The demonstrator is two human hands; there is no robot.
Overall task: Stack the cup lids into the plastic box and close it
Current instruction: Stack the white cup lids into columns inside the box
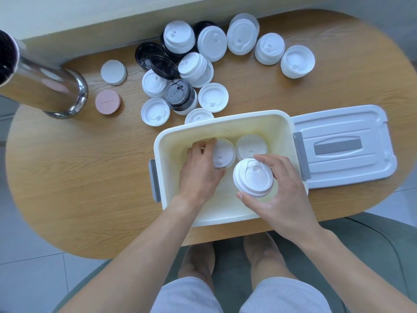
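Observation:
A cream plastic box [225, 124] stands open at the table's near edge. Inside it, my left hand [200, 168] grips a white lid stack [223, 153] at the box's left. Another white lid stack [250, 145] rests at the back of the box. My right hand [277, 197] holds a stack of white lids [252, 178] above the box's right half. The box's grey-white cover [343, 145] lies flat to the right of the box. Several loose white lids [213, 97] and black lids [179, 93] are scattered behind the box.
A shiny metal cylinder [45, 82] stands at the far left. A pink coaster [107, 101] and a white coaster [113, 72] lie beside it. The wooden table [90, 177] has rounded ends. My knees and a green seat show below the table edge.

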